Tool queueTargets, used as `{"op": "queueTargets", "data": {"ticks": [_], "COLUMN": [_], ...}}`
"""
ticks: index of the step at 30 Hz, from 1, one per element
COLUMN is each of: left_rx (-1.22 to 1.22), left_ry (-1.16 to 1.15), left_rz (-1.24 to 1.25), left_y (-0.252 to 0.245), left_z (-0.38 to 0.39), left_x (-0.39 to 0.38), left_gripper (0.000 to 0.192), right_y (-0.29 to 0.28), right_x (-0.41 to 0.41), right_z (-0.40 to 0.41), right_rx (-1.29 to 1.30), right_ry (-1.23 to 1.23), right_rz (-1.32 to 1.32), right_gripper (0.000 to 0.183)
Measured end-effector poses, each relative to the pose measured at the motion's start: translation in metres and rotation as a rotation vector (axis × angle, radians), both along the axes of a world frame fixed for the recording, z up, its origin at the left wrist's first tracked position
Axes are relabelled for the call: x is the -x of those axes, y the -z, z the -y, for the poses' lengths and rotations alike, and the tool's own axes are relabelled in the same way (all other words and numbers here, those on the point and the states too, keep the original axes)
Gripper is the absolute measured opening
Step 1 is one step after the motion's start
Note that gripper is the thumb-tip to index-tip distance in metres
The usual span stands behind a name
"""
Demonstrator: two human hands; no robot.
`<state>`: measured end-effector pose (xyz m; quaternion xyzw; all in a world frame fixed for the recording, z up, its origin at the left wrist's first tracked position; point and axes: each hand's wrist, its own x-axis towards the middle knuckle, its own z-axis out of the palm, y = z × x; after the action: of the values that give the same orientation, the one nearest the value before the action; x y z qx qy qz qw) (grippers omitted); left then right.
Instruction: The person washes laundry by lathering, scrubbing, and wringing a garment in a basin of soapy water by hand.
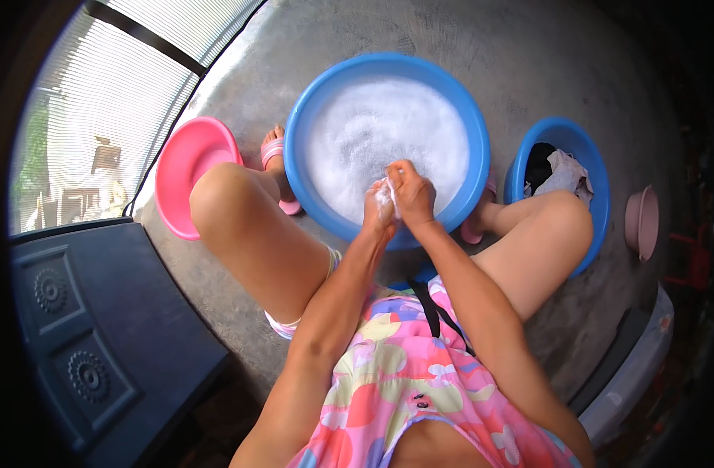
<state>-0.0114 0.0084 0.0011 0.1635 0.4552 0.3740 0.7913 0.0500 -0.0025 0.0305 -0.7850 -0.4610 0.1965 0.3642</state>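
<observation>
Between my knees stands a large blue plastic basin (386, 61), and thick white suds (386, 117) cover the water in it. Over its near side my two hands meet, pressed around a small white, sudsy cloth (391, 196). My left hand (380, 207) holds the cloth from the left, with foam on the fingers. From the other side my right hand (412, 190) grips it with curled fingers. Most of the cloth is hidden in the hands, so its kind cannot be told.
A pink plastic basin (181, 193) is beside my left knee. On the right, a blue tub (603, 193) holds dark and pale clothes (567, 175). Farther right are a small pink basin (640, 225) and a red object (693, 257). A dark panelled door (158, 327) stands at lower left.
</observation>
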Motion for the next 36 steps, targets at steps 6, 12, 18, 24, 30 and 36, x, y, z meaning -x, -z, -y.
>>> {"op": "queueTargets", "data": {"ticks": [6,12,18,24,30,36], "left_rx": [-0.002,0.110,0.023,0.042,0.102,0.034], "left_ry": [0.010,-0.026,0.043,0.012,-0.064,0.019], "left_rz": [0.028,0.093,0.037,0.167,0.158,0.031], "left_y": [-0.016,-0.009,-0.002,0.007,-0.007,-0.011], "left_z": [0.005,0.004,0.007,0.012,0.004,0.010], "left_x": [-0.007,0.002,-0.006,-0.001,0.000,-0.007], "left_gripper": [0.004,0.009,0.012,0.009,0.015,0.011], "right_y": [0.013,-0.012,0.015,0.010,-0.016,0.005], "right_x": [-0.020,0.006,-0.020,-0.007,0.004,-0.023], "right_z": [-0.001,0.002,-0.004,0.004,0.001,-0.005], "right_rx": [0.064,-0.140,-0.014,-0.086,-0.079,0.085], "right_ry": [0.124,-0.118,0.049,-0.014,-0.128,0.133], "right_rz": [-0.114,0.019,-0.058,-0.009,0.044,-0.068], "right_gripper": [0.021,0.018,0.021,0.017,0.021,0.020]}}
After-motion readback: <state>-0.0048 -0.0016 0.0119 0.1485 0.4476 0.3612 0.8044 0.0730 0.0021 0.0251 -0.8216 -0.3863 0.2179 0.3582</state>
